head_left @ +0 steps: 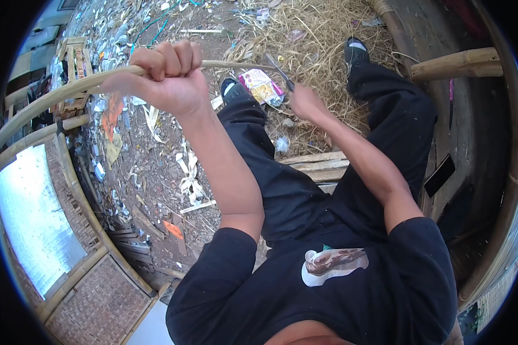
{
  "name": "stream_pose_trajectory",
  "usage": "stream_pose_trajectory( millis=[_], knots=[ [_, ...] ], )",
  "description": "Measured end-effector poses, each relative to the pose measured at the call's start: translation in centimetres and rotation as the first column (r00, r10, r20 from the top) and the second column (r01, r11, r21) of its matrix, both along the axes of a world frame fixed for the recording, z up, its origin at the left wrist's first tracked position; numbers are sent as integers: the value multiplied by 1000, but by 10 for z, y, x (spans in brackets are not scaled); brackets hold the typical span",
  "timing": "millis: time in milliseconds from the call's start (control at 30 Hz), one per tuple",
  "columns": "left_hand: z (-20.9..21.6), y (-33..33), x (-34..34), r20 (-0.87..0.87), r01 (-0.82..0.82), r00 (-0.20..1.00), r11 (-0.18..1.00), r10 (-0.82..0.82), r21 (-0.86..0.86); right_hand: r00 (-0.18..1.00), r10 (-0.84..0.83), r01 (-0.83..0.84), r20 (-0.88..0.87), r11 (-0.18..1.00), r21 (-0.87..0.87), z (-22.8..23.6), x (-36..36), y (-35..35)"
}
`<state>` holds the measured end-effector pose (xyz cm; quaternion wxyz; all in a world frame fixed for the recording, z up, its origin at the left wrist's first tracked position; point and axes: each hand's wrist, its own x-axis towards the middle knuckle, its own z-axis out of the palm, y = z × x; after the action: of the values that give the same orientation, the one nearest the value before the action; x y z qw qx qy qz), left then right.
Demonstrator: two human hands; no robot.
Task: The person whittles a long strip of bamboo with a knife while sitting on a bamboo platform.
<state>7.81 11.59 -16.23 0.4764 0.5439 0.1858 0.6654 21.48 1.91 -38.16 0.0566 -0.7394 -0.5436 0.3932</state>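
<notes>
My left hand [172, 86] is closed around a long, pale bamboo strip [57, 95]. The strip curves from the far left edge, through my fist, to an end near my right hand. My right hand [306, 103] grips a knife [280, 71], its handle mostly covered by the fingers. The narrow blade points up and to the left, crossing the strip close to that end. Whether the edge bites into the bamboo cannot be made out. Both hands are out in front of my knees, the left one nearer the camera.
Thin shavings [319, 34] lie heaped around my right foot. A crumpled plastic packet [261, 86] rests by my left shoe. Wooden slats [316, 165] show between my legs. At right are a thick bamboo pole [457, 64] and a dark phone [440, 176]; woven bamboo panels [98, 305] stand left.
</notes>
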Motion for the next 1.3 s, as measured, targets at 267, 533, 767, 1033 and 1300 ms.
stream_pose_trajectory(
  millis=[267,533,767,1033,1300],
  knots=[
    [2,1,0,11,82,996,993,-83,90,962,-61,106,-268,982,155,14,-12,1],
    [1,4,-10,49,124,991,988,-128,87,901,-28,123,-433,973,193,42,-28,6],
    [7,2,15,26,18,999,999,-19,47,956,-286,282,-64,957,-64,-107,-15,-12],
    [3,6,-11,24,-35,999,999,35,3,845,-187,405,-501,836,370,-4,-53,24],
    [5,7,-2,-6,-57,998,998,57,29,968,-237,187,-88,905,-382,-136,-17,-15]
  ],
)
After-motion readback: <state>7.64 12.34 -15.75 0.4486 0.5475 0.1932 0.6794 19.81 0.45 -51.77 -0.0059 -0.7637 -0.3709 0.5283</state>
